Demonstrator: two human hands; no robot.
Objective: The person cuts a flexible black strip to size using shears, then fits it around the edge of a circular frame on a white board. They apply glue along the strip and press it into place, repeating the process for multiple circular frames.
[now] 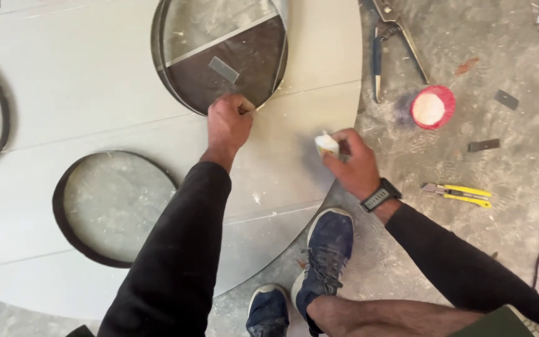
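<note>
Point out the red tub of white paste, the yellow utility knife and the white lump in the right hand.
Red tub (433,107), head view: on its white filling.
Yellow utility knife (463,195), head view: mid-handle.
White lump (326,144), head view: its exposed top.

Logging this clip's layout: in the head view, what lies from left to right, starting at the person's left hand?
Left hand on the round cutout's rim, right hand holding a small white lump, red-rimmed bowl, yellow utility knife.

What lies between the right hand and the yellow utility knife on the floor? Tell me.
Only bare, dusty concrete floor separates the right hand from the yellow utility knife, as the head view shows.
</note>
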